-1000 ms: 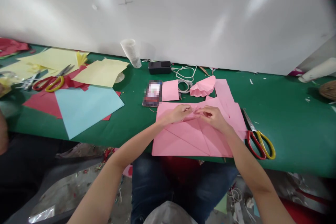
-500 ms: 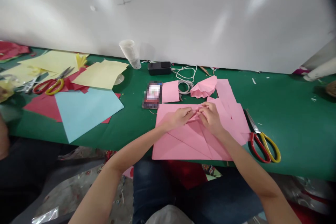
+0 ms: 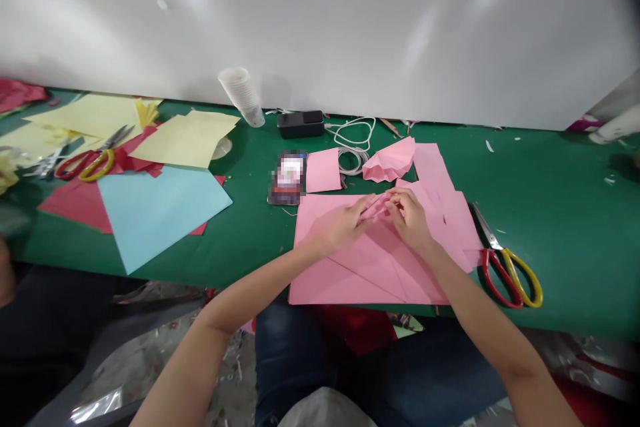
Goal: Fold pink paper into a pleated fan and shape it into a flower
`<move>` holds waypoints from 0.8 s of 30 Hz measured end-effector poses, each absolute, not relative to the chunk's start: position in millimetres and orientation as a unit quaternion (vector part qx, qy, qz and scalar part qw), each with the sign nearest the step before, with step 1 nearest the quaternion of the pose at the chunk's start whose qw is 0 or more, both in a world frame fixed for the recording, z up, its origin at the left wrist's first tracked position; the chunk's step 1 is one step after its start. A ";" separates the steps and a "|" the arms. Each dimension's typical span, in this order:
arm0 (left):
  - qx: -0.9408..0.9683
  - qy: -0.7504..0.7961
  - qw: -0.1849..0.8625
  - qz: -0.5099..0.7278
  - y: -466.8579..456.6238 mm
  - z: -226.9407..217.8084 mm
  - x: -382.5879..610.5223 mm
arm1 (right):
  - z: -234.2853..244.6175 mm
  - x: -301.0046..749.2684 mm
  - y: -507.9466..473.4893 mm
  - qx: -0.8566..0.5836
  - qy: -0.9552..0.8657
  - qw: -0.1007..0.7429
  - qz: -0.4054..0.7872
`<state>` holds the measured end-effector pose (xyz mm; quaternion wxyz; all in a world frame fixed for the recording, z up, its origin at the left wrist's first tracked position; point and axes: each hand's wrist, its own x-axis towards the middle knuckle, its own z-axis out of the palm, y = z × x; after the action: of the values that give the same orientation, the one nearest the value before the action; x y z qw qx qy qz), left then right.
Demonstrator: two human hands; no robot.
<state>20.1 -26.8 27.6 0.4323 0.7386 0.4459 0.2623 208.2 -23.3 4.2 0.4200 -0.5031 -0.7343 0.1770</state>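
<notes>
A small folded piece of pink paper [image 3: 376, 207] is held between both hands, just above a stack of pink sheets [image 3: 345, 280]. My left hand [image 3: 350, 221] is closed on its left part, and my right hand [image 3: 409, 213] pinches the right end. The fingers hide much of the folds. Behind the hands lie a pleated pink paper fan [image 3: 393, 161] and a small pink paper square [image 3: 323, 171]. More cut pink paper [image 3: 445, 213] spreads out to the right of the stack.
Scissors with red and yellow handles [image 3: 510, 273] lie at the right. A phone [image 3: 289, 179], a black box [image 3: 301, 124] with a white cable [image 3: 357, 160] and stacked cups [image 3: 243, 97] stand behind. Blue paper [image 3: 160, 213], yellow sheets [image 3: 187, 139] and other scissors [image 3: 90, 163] lie left, near another person's arm [image 3: 5, 273].
The left fingers have shifted from a tight pinch to lying along the folded pink paper, which now shows as a longer strip. My right hand has moved slightly right. The view has shifted a little.
</notes>
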 end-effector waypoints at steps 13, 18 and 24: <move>0.589 0.417 0.517 0.460 -22.1 9.1 21.5 | 12.3 202.7 -31.1 -0.529 -0.693 0.475 0.118; 0.534 0.399 0.581 0.466 -19.6 10.6 21.5 | 11.8 201.3 -32.9 -0.536 -0.677 0.492 0.113; 0.519 0.377 0.597 0.481 -17.9 14.9 19.1 | 15.3 199.3 -32.8 -0.536 -0.671 0.498 0.119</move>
<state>19.1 -17.9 14.9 0.5970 0.5195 0.3774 0.4810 199.3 -32.8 15.3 0.4984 -0.5357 -0.6712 0.1188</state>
